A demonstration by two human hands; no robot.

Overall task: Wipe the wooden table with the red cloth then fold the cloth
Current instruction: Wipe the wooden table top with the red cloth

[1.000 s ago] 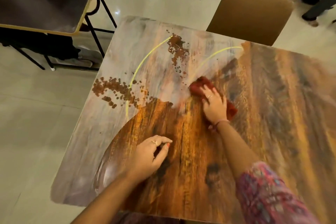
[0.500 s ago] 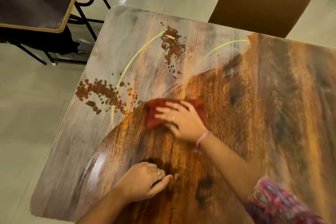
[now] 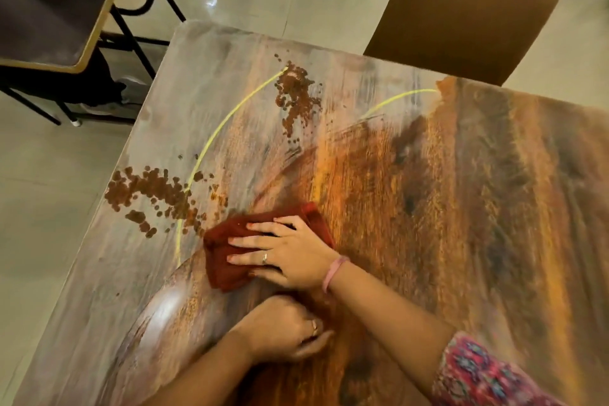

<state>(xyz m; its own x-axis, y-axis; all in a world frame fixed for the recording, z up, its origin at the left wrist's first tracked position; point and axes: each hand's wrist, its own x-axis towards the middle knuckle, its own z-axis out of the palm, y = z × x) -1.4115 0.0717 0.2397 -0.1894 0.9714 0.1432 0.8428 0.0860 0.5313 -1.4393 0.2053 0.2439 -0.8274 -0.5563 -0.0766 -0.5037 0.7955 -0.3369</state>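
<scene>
One red cloth (image 3: 230,250) lay bunched on the wooden table (image 3: 461,208) near its left edge, under the right hand (image 3: 290,254), whose straight fingers pressed it flat. The left hand (image 3: 283,330) rested curled, gripping nothing, towards the near edge. Two patches of brown spots (image 3: 151,194) lay beyond.

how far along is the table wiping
Done: the near and right part of the table shows clean, glossy wood. In hand: the right hand presses the cloth flat beside the left brown spots; the left hand rests curled on the table. Left: both spot patches, including the far one, the hazy far-left area, then folding.
</scene>
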